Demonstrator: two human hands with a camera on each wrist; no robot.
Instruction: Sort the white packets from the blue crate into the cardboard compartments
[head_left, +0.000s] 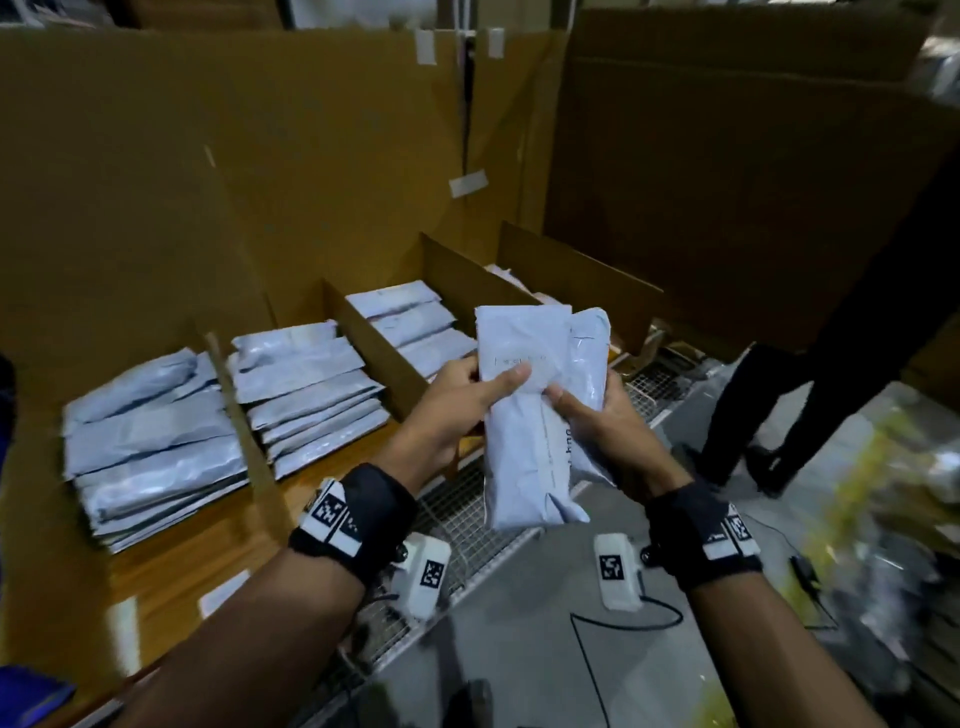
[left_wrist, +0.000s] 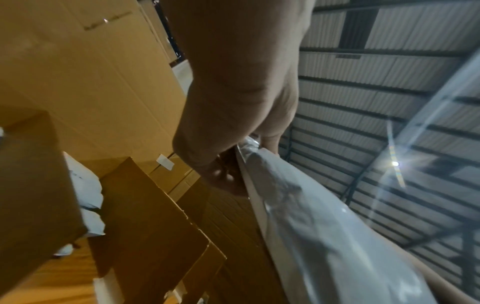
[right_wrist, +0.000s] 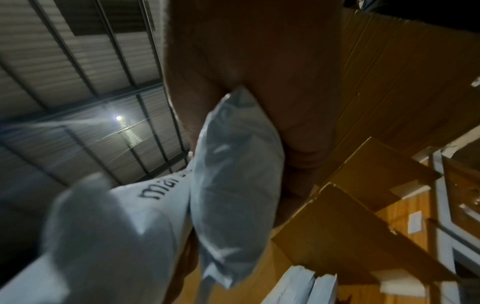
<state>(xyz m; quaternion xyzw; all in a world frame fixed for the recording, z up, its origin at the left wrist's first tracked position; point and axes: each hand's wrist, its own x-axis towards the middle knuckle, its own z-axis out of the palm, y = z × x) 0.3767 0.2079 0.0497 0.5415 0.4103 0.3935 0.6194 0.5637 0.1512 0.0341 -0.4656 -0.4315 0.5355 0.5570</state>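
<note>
Both hands are holding white packets up in front of the cardboard compartments, long axes running near to far, the far ends tilting up and away. The left hand (head_left: 452, 405) is gripping the front packet (head_left: 524, 415) with its thumb lying across the face; the right hand (head_left: 597, 410) is grasping the second packet (head_left: 589, 353), which is sitting behind and to the right, overlapping the first. So each grip is clenching a packet. Below and to the left, stacks of packets (head_left: 156, 441) are lying flat in compartments split by upright cardboard dividers (head_left: 363, 343) on a wooden table (head_left: 171, 566). A wire mesh shelf (head_left: 457, 509) is running along the near edge. Tall cardboard walls (head_left: 260, 156) are standing behind, and a person's dark-trousered legs (head_left: 769, 415) are standing at the right.
</note>
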